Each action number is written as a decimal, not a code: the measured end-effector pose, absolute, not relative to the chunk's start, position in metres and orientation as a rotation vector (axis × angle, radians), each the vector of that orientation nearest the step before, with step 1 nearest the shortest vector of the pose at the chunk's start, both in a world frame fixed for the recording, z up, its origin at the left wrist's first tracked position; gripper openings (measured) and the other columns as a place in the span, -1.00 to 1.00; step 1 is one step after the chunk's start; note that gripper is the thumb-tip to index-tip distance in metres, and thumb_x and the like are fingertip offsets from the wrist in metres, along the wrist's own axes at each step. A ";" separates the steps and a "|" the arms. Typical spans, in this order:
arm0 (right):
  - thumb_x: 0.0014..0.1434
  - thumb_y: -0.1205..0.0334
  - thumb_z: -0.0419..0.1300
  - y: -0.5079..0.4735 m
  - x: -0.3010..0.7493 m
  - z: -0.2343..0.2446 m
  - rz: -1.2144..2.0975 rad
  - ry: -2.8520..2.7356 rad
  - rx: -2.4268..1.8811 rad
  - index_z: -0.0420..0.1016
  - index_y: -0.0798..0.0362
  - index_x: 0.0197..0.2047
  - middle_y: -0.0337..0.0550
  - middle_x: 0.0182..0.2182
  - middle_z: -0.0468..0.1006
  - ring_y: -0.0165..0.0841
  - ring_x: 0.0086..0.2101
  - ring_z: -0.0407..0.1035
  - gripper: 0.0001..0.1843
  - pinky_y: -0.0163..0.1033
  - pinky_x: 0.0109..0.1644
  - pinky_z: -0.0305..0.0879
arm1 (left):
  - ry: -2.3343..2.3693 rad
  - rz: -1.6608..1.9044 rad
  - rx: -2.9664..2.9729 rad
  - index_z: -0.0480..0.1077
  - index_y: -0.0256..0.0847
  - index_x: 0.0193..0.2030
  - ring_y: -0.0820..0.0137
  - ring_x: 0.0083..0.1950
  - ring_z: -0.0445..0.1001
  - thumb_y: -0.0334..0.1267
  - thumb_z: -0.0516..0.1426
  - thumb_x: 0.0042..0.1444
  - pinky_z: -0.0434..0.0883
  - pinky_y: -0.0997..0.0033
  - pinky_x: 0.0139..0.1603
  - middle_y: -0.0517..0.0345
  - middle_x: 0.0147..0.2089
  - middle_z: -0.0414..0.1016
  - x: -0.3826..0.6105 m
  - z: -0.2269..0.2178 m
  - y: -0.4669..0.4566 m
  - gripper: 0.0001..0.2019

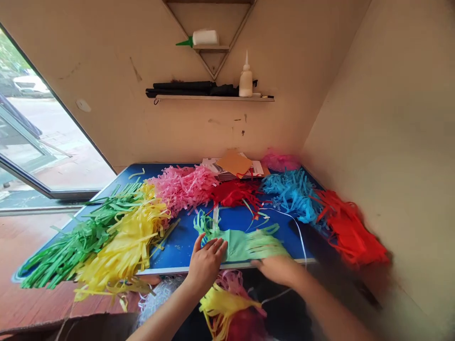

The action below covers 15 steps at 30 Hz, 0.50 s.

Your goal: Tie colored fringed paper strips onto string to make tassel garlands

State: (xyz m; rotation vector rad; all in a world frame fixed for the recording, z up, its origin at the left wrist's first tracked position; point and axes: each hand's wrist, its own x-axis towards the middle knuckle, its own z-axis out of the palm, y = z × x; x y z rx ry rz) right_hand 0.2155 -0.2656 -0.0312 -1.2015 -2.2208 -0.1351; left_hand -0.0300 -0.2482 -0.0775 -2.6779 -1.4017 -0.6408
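A light green fringed tissue sheet (245, 241) lies at the front edge of the blue table (181, 248). My left hand (206, 260) rests flat on its left end with the fingers stretched out. My right hand (279, 267) is at the sheet's right end by the table edge; it is smeared by motion and its fingers do not show clearly. A thin white string (298, 229) curves past the sheet's right side.
Piles of fringed paper cover the table: dark green (78, 237), yellow (131, 241), pink (181, 187), red (234, 192), blue (293, 192), red (350, 229). Papers and cardboard (234, 166) lie at the back. A glue bottle (245, 78) stands on the wall shelf. More fringe (227, 305) hangs below the table edge.
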 end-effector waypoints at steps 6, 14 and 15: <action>0.26 0.23 0.15 -0.286 0.222 -0.034 0.425 -2.297 -1.022 0.53 -0.01 -0.07 -0.09 -0.09 0.61 -0.28 -0.07 0.47 -0.79 -0.16 0.06 0.36 | -1.556 -0.588 -2.628 0.44 -0.04 0.04 0.21 -0.03 0.54 -0.45 0.05 0.17 -0.01 -0.13 0.30 0.07 0.02 0.59 0.000 -0.087 -0.249 -0.64; 0.14 0.52 0.08 -0.240 0.194 -0.108 0.096 -2.371 -1.039 0.51 0.01 -0.11 -0.15 -0.20 0.65 -0.30 -0.11 0.49 -0.66 -0.04 0.16 0.12 | -1.693 -0.466 -2.447 0.45 0.02 0.07 0.10 0.16 0.38 -0.49 0.05 0.14 0.07 -0.11 0.21 0.14 0.10 0.54 -0.032 -0.073 -0.254 -0.58; 0.14 0.52 0.08 -0.241 0.196 -0.109 0.095 -2.370 -1.043 0.51 0.01 -0.11 -0.14 -0.18 0.65 -0.30 -0.10 0.48 -0.67 -0.05 0.15 0.11 | -1.668 -0.483 -2.419 0.43 0.01 0.10 0.09 0.21 0.34 -0.48 0.04 0.15 0.04 -0.10 0.24 0.12 0.17 0.49 -0.034 -0.072 -0.258 -0.56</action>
